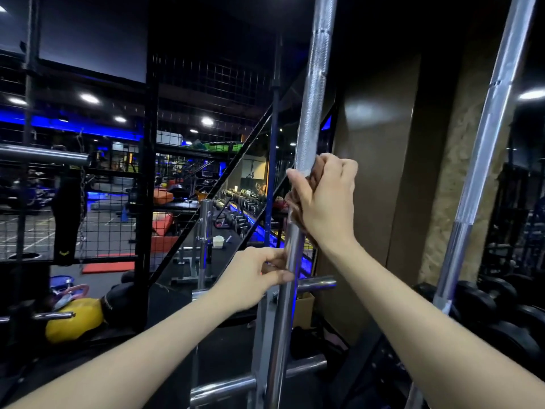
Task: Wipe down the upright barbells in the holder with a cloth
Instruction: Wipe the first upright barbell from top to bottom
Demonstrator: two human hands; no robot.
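Two bare hands are clamped on one upright silver knurled steel barbell (309,113) at the middle of the view. The right hand (324,199) wraps a brown cloth (298,208) round the shaft, fingers curled. Just below it, the left hand (259,276) pinches the smooth chrome part. Well apart to the right leans a second silver steel barbell (483,149).

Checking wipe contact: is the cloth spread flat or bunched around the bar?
Bunched. The brown cloth is wrapped round the center barbell, gripped in the right hand; only crumpled folds show between fingers.
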